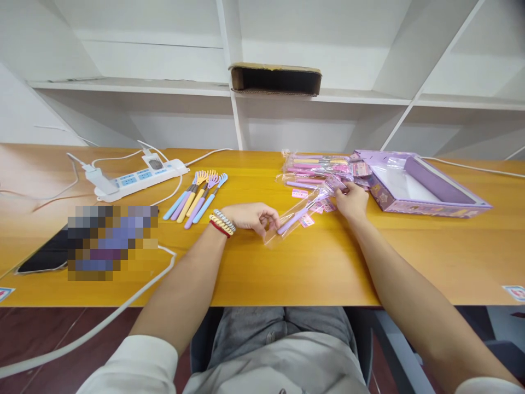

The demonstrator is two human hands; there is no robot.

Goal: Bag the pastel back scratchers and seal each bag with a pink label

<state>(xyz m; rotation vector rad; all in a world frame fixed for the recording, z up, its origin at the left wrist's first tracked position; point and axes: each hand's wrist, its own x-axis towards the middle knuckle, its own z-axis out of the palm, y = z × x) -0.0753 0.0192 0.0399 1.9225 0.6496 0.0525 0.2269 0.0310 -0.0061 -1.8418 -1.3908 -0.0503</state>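
A purple back scratcher in a clear plastic sleeve lies slantwise between my hands. My left hand, bent at the wrist, has its fingers closed on the sleeve's lower end. My right hand pinches the upper end, near a pink card; its fingertips are partly hidden. Several small pink cards lie under and around the sleeve. Behind it is a pile of packaged back scratchers in pink, purple and yellow. Unwrapped back scratchers with blue, purple and yellow handles lie side by side left of my left hand.
An open purple box stands at the right. A white power strip with plugs and cables sits at the left, beside a dark flat device and a blurred patch. A white cable crosses the table's front edge. White shelves hold a cardboard box.
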